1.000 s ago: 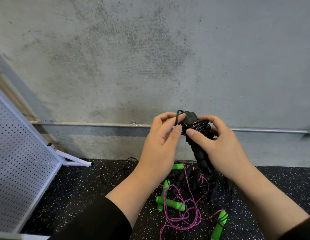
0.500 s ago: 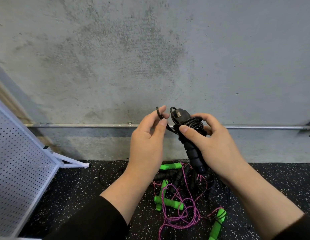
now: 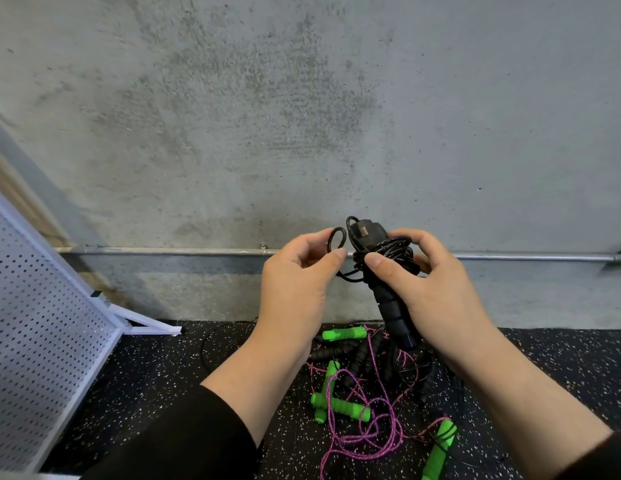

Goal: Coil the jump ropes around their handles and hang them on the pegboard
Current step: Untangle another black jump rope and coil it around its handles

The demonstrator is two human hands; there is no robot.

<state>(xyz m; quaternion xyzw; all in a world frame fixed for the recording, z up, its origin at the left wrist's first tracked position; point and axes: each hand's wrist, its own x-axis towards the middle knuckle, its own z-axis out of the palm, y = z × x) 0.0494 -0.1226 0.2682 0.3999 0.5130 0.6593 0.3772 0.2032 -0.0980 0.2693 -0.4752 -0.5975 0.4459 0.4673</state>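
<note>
Between two raised hands, in front of a grey concrete wall (image 3: 302, 98), sits a black jump rope (image 3: 385, 258). Its cord is wound in tight turns around the top of black foam handles. The right hand (image 3: 437, 292) grasps those handles upright, thumb pressed on the coil; the fingers behind are hidden, and how many handles it holds cannot be made out. The left hand (image 3: 298, 282), just beside the coil, pinches a small free loop of cord (image 3: 337, 239) between thumb and forefinger. Below both hands, on the speckled black floor (image 3: 156, 393), lies a tangle of other ropes: green handles (image 3: 340, 408), a pink cord (image 3: 368, 434) and dark handles (partly covered by the wrists). Far left of the left hand leans a white pegboard (image 3: 42, 341), cut off by the frame edge. A metal pipe (image 3: 163, 251) runs along the wall behind the hands.
</note>
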